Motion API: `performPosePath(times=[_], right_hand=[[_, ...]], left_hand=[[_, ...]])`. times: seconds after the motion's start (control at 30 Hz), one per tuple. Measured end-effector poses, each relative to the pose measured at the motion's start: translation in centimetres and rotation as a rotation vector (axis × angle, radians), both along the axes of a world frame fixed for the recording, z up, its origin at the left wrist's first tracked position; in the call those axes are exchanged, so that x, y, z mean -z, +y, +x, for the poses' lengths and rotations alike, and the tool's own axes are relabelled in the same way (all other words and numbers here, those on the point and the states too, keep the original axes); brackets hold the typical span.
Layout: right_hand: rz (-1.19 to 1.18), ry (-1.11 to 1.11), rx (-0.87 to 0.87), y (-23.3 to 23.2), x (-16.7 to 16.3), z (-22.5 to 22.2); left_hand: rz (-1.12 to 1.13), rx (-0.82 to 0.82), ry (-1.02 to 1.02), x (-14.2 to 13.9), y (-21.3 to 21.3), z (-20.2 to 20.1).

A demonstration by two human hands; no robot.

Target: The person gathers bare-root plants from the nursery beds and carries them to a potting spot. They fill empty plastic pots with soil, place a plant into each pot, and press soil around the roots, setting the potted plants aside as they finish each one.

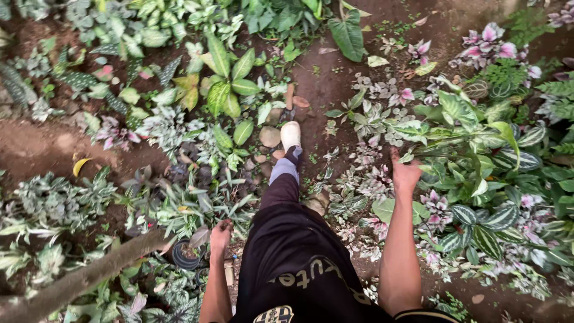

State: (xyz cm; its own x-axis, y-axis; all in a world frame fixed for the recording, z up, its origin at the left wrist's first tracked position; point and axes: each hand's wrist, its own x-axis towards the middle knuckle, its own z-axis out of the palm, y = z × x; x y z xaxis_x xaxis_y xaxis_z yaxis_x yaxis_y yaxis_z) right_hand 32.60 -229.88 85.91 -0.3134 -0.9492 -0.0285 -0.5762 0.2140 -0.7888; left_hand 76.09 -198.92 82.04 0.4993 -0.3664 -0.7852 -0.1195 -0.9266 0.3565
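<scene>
Head view, looking straight down: person stood on a narrow dirt path between dense beds of low foliage. Left hand hung low at the left side, fingers curled in loosely; looked empty, though I couldn't tell for sure since the palm faced away. It sat just beside a small black pot with soil in it, near but apparently not touching. A thick brown branch ran diagonally across the lower left, its end close to that pot. Right hand was out to the right, over the edge of the variegated plants, fingers drawn together and pointing up-frame, nothing visibly pinched; whether it touched the leaves I couldn't tell. Nearest to it: a striped green-and-white plant and pink-tipped leaves just below the wrist. One leg in dark trousers extended forward along the path, ending in a pale shoe planted among small stones. Black shirt filled bottom centre. Broad yellow-green leaves grew upper left of the shoe, pink-flushed foliage top right.
</scene>
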Motion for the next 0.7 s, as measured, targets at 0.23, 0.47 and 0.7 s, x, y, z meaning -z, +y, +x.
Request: performPosePath(times=[0.23,0.47,0.7], right_hand=[[0.016,0.037,0.132,-12.9,-0.4,-2.4],[0.084,0.315,0.0,-21.2,-0.4,0.2],[0.129,0.844,-0.469,-31.9,3.1,6.4]], left_hand=[[-0.161,-0.149,0.13,1.0,-17.2,0.7],[-0.399,0.015,0.028,1.5,-29.6,2.3],[-0.35,-0.236,0.097,3.9,-32.1,3.0]])
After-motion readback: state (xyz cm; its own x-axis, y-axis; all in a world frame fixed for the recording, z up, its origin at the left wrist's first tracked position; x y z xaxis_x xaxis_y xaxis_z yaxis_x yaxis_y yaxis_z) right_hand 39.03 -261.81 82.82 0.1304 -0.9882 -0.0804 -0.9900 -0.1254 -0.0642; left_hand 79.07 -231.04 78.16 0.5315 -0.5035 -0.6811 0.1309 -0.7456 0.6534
